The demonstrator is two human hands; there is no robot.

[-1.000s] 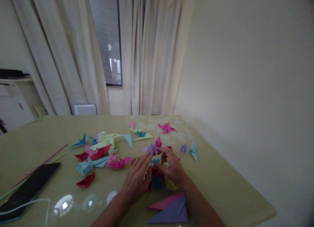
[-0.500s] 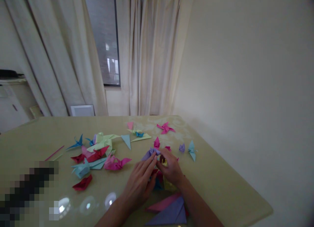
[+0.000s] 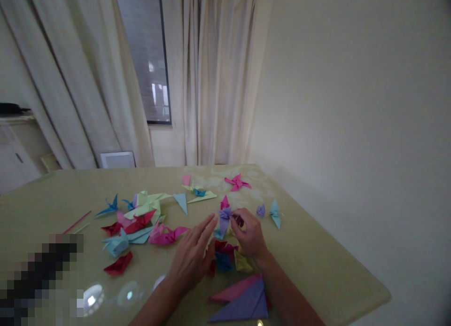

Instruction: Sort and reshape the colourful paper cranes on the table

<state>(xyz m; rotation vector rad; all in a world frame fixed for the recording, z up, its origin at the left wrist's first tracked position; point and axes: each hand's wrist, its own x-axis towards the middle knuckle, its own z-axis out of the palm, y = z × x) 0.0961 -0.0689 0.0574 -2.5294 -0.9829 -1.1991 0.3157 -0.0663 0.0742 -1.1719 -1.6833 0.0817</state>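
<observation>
Has a large purple folded paper [image 3: 246, 305] nearest, overlapping a pink folded paper [image 3: 230, 292]. Beyond, holds the left hand [image 3: 192, 255] extended, grasping nothing visible, and with the right hand [image 3: 251, 234] pinches a small purple paper figure [image 3: 224, 217]. Farther off, shows a pink pinwheel [image 3: 237, 182] on the table [image 3: 317, 251].

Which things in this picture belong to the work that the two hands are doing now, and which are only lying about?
In the work:
the right hand, pinching the small purple folded paper
the left hand, its fingers extended close by

Lying about:
the pink pinwheel
the red paper boat
the light-blue triangle
the large purple triangle
</observation>
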